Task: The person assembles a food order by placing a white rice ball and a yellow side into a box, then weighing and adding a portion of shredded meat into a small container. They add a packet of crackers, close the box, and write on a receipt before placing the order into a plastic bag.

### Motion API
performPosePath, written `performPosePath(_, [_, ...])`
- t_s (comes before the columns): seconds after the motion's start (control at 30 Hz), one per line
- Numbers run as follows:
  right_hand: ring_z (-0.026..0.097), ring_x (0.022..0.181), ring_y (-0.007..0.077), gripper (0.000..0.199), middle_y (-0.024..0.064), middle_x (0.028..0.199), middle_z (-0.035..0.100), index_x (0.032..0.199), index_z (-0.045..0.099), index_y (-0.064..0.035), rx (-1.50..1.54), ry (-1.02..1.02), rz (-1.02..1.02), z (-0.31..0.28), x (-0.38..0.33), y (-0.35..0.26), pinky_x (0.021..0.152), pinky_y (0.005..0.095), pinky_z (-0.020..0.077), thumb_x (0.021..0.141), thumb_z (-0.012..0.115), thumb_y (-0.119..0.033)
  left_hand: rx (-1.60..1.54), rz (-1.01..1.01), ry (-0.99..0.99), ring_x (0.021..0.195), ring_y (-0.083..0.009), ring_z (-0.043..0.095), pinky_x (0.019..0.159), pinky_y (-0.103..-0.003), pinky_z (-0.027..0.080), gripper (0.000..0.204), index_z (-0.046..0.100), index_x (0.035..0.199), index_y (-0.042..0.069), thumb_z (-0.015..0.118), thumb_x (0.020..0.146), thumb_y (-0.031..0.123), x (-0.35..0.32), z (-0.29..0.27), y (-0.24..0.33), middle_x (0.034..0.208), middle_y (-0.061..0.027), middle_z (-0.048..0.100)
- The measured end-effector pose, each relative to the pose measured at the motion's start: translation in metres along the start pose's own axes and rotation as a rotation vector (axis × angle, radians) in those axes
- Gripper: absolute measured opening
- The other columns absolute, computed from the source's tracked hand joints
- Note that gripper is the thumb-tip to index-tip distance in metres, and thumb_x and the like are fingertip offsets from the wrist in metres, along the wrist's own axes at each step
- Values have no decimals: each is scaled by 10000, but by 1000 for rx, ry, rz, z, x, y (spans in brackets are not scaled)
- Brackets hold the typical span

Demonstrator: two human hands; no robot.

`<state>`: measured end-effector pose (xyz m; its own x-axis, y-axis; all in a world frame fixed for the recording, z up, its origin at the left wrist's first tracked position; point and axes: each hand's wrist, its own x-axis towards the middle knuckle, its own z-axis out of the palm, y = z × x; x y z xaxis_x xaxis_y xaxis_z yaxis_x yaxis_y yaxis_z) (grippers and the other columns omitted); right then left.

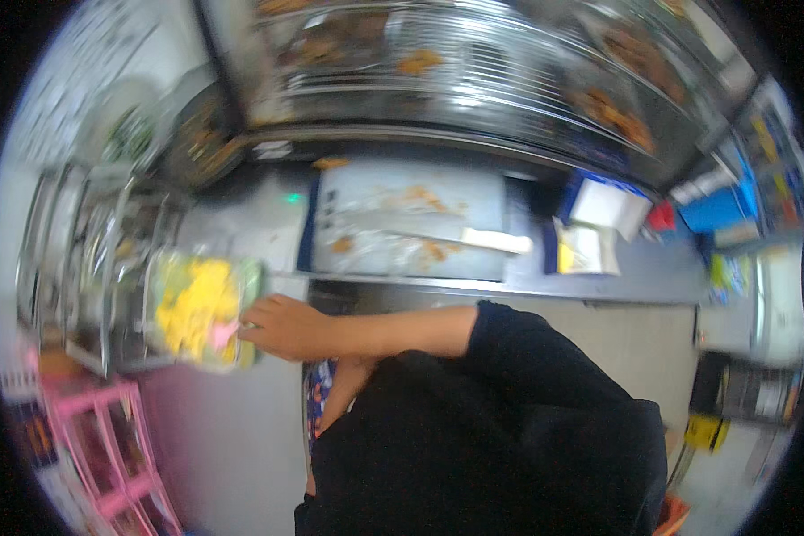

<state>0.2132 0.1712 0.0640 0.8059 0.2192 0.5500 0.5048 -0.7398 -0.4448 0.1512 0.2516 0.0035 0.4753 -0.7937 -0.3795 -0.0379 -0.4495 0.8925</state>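
Observation:
My right arm reaches across to the left, and my right hand [281, 327] is closed at the near side of a clear plastic tub [246, 357]. Yellow, lumpy food [195, 304] fills much of the tub. From my fingers a pink utensil [224, 334] extends into the food; blur hides whether it is a spoon or a spatula. Below my right forearm part of my left arm [347, 393] shows, bent close to my body. The fingers of my left hand are hidden.
A knife with a white handle [496, 240] lies on a crumb-strewn metal tray [348, 260]. Behind it stands a glass-fronted rack [473, 98] with brown food pieces. A wire rack [107, 268] stands left of the tub, a pink frame [121, 447] nearer, an opened box [603, 205] right.

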Motion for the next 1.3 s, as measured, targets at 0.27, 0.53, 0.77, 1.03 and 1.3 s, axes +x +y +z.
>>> performPosePath(0.27, [530,984,291,287,132,1013,562,1050,550,-51,125,99,838,-174,-205,12,854,382,416,816,574,-216,-96,3,-320,883,-180,572,767,-317,458,238,538,1045,23,545,866,180,58,24,49,979,-90,590])
performPosePath(0.53, [566,857,161,294,92,959,584,1102,524,-26,742,-350,989,-133,-305,29,745,282,455,913,457,-240,-9,27,175,901,-270,587,784,-381,449,304,517,1089,45,529,848,231,20,149,7,977,-132,602])
performPosePath(0.77, [561,846,179,398,74,940,593,1138,512,-58,497,-1004,984,-68,-358,37,736,317,452,907,428,-371,-286,-1006,488,1232,-395,321,993,-469,308,824,377,1303,61,441,754,673,-180,318,-154,1334,-228,337])
performPosePath(1.03, [556,866,196,423,73,952,594,1147,511,-67,411,-1365,936,17,-368,-75,747,333,446,903,418,-399,-942,-712,1060,1276,-367,265,1050,-411,221,890,163,1383,29,386,793,657,-320,583,-232,1367,-280,250])
performPosePath(1.3, [551,886,214,448,72,963,595,1156,509,-76,421,-1702,1025,113,-401,-274,758,349,440,899,408,-428,-2026,8,1616,1134,-275,443,960,-341,350,578,337,1294,-42,473,890,349,-452,684,-163,1276,-174,425])
